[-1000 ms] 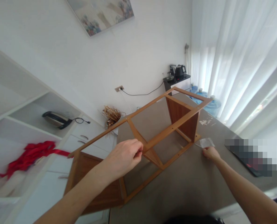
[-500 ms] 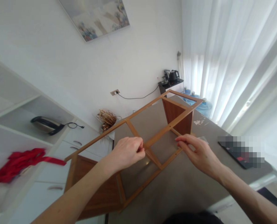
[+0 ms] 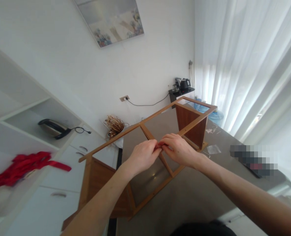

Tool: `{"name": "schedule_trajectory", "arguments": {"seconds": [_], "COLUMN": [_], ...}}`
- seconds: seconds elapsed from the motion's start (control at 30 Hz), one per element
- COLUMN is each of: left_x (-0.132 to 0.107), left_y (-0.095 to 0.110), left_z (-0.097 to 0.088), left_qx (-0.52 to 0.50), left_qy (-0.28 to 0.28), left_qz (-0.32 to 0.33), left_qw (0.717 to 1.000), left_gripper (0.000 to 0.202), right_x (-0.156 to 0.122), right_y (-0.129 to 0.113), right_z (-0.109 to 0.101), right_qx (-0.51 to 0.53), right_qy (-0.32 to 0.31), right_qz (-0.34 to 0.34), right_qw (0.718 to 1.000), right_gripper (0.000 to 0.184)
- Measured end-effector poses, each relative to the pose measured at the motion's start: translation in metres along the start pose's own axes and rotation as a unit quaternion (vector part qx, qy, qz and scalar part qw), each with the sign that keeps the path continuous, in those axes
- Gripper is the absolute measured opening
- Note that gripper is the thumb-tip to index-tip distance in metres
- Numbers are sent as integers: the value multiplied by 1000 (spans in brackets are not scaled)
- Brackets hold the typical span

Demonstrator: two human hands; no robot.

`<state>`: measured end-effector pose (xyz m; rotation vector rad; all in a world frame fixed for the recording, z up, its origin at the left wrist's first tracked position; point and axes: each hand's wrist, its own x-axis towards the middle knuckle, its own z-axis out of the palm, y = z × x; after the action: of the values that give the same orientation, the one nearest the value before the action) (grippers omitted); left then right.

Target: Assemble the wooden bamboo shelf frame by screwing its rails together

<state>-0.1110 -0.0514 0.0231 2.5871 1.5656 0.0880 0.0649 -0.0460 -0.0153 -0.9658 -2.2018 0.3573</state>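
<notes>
Left hand (image 3: 144, 155) and right hand (image 3: 178, 149) hide part of wooden frame's (image 3: 195, 123) upper rail; anything pinched between them is too small to tell. Wall painting (image 3: 118, 28) cut at top. Dark flat object (image 3: 245, 162) pixelated. Black shape (image 3: 203, 229), perhaps clothing, cut at bottom.
</notes>
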Motion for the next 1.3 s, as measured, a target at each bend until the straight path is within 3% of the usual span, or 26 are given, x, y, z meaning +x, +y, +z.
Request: {"name": "schedule_trajectory", "arguments": {"seconds": [0.1, 0.27, 0.5, 0.67, 0.87, 1.2, 1.3], "left_x": [-4, -7, -28, -54, -57, -62, -62], "left_y": [4, 5, -4, -5, -1, -2, -2], "left_z": [4, 6, 9, 26, 35, 34, 34], "left_qx": [25, -34, -105, -37, -6, -4, -6], "left_qy": [32, 43, 79, 55, 83, 96, 95], "left_qz": [-19, -13, -92, -129, -134, -127, -126], "left_qw": [999, 998, 987, 989, 987, 987, 987], "left_gripper": [23, 12, 35, 31, 33, 35, 35], "right_x": [0, 0, 4, 8, 16, 35, 38], "right_y": [2, 4, 6, 0, -13, -23, -27], "right_z": [-2, 1, 0, 1, 7, -5, -6], "right_qx": [22, 48, 6, -81, -186, -194, -210], "right_qy": [9, 10, -42, -77, -87, -209, -221], "right_qz": [2, -5, -19, -48, -27, -91, -78], "right_qw": [1000, 999, 999, 993, 978, 954, 949], "right_gripper": [20, 23, 20, 21, 27, 26, 24]}}
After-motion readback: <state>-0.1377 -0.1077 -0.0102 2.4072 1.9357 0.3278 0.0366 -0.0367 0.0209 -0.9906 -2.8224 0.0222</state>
